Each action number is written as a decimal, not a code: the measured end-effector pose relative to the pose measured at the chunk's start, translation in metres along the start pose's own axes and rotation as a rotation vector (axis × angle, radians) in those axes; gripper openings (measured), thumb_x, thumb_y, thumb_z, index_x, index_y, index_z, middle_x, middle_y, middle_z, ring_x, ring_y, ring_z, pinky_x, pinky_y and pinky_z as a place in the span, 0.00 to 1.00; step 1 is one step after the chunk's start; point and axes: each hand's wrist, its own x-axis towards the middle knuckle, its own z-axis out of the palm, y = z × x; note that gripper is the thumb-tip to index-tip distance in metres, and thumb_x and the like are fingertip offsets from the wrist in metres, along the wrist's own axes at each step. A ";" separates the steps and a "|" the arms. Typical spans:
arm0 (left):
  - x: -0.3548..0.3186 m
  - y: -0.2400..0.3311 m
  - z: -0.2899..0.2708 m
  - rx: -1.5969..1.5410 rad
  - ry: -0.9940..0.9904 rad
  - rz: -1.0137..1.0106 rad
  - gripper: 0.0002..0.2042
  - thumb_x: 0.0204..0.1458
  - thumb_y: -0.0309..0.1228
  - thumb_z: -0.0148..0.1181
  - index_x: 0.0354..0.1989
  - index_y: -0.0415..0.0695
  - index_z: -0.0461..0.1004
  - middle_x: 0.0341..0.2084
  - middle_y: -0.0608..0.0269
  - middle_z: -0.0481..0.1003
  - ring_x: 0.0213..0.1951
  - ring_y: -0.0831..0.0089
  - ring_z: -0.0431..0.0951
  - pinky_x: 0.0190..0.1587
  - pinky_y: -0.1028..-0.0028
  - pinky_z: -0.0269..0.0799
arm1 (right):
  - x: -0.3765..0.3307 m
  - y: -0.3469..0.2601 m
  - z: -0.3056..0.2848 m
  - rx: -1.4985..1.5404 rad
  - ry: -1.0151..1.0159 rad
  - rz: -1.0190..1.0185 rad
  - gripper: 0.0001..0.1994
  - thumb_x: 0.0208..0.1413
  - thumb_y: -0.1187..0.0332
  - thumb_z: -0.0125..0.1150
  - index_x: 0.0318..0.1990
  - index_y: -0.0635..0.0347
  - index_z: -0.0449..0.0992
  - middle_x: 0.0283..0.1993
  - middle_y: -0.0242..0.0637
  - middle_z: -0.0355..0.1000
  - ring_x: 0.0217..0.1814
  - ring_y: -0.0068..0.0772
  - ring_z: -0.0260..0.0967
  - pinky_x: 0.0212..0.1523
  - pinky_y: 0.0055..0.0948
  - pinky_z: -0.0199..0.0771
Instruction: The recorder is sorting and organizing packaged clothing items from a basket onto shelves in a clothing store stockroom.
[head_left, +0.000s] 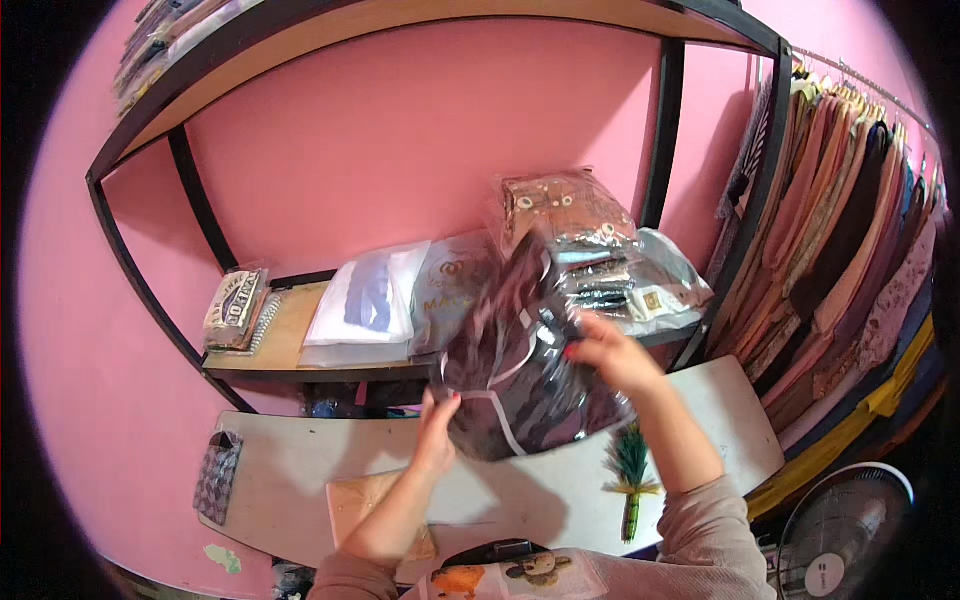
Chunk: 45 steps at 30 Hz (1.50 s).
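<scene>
Between my two hands hangs a dark garment in a clear plastic bag [510,400], with white lines running across it, blurred by motion. My left hand [437,432] grips its lower left edge, thumb on the front. At its right side my right hand [612,352] holds the plastic, fingers bent. The bag is tilted above the white table [290,490], in front of the shelf. Behind it on the shelf board lie a grey printed plastic bag [440,300] and a clear bag with white and blue cloth [365,300].
Bagged clothes [570,210] are stacked on the shelf's right side, a small bagged pile [238,310] on its left. On the table lie a brown board [350,500], a green feathery duster [629,480] and a patterned pouch [218,480]. Hanging clothes [830,240] and a fan [845,540] stand right.
</scene>
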 end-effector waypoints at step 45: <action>0.061 -0.007 -0.065 1.197 0.009 0.866 0.20 0.47 0.26 0.56 0.51 0.38 0.67 0.51 0.53 0.67 0.53 0.57 0.66 0.56 0.64 0.57 | 0.020 0.092 -0.104 -1.202 0.768 -0.501 0.25 0.48 0.69 0.58 0.56 0.58 0.64 0.57 0.51 0.59 0.60 0.53 0.54 0.58 0.43 0.53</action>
